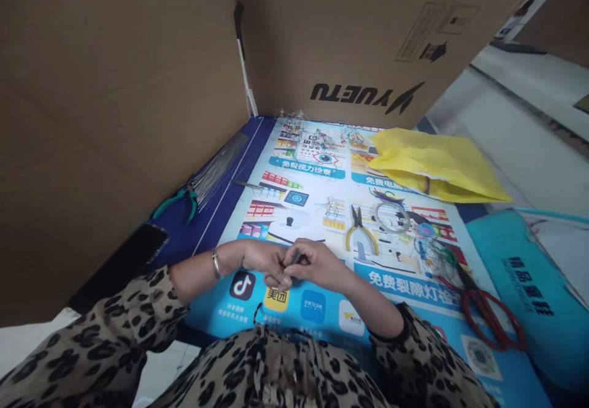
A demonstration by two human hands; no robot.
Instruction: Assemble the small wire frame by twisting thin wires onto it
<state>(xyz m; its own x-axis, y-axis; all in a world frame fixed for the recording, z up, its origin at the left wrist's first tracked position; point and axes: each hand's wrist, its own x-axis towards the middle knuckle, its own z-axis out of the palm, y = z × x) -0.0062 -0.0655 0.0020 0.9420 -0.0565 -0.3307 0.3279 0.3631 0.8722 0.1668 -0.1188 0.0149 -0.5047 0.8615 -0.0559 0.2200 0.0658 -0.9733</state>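
Note:
My left hand (264,261) and my right hand (317,264) meet close to my body, over a printed blue poster (322,310) that covers the table. The fingers of both hands are pinched together on a small dark piece (296,256), too small to name. A silver bangle (215,263) sits on my left wrist. Both sleeves have a leopard print.
Yellow-handled pliers (359,231) lie just beyond my hands, beside a coil of wire (392,216) and a tangle of thin wires (435,257). Red-handled scissors (490,316) lie at right, green-handled pliers (177,202) and metal rods (218,172) at left. A yellow bag (437,162), cardboard walls (115,107) and a black phone (122,264) surround the area.

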